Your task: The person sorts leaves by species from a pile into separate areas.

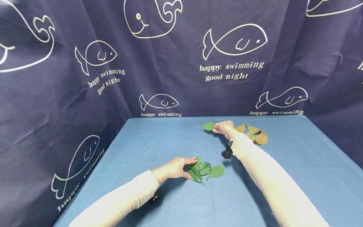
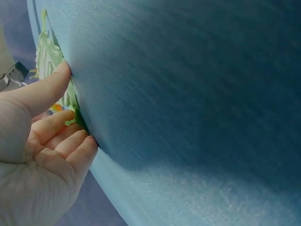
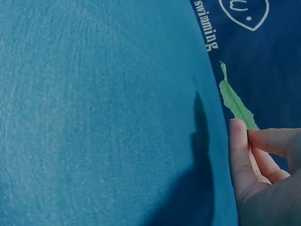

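Note:
My right hand (image 1: 225, 127) pinches one end of a green leaf (image 1: 209, 126) between thumb and fingertips, above the far part of the table. In the right wrist view that leaf (image 3: 235, 104) points away from the fingers, its stem end free. My left hand (image 1: 177, 167) rests at a small cluster of green leaves (image 1: 204, 168) nearer the front, thumb and fingers spread apart and touching its left side. The left wrist view shows these leaves (image 2: 48, 57) edge-on behind the thumb, partly hidden. One green leaf (image 1: 216, 171) lies at the right of the cluster.
Several yellow-brown leaves (image 1: 261, 137) lie just right of my right hand, partly behind the forearm. A blue cloth covers the table (image 1: 158, 138). Dark curtains (image 1: 181, 72) with white fish and whale drawings stand behind and at the sides. A black wrist camera (image 1: 227, 153) hangs under the right wrist.

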Action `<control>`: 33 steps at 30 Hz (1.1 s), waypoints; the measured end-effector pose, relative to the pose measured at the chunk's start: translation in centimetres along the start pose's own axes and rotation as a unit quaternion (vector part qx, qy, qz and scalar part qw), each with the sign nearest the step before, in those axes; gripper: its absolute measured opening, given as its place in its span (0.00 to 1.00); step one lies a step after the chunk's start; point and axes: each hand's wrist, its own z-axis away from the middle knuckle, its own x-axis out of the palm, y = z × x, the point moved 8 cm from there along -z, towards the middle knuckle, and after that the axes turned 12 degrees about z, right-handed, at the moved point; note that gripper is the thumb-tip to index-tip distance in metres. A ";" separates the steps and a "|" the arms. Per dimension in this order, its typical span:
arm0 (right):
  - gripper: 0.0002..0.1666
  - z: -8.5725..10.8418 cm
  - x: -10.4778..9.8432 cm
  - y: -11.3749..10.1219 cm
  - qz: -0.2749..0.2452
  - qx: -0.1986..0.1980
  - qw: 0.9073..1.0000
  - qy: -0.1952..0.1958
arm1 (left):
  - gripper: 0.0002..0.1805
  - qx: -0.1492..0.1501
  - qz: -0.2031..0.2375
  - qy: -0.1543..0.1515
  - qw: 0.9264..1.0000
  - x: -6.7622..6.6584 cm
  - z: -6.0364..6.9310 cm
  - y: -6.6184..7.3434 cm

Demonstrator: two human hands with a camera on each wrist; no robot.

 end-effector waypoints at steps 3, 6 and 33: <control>0.27 -0.1 -0.1 0.4 0.005 0.013 1.000 0.001 | 0.38 0.001 -0.001 0.002 1.000 0.0 0.0 0.1; 0.28 -0.1 0.0 0.9 0.008 0.031 0.999 -0.007 | 0.38 0.001 -0.011 0.001 1.000 0.0 0.1 0.2; 0.28 -0.2 -0.8 1.1 0.047 0.042 0.998 -0.023 | 0.39 -0.011 -0.008 -0.003 1.000 0.2 -0.2 -0.2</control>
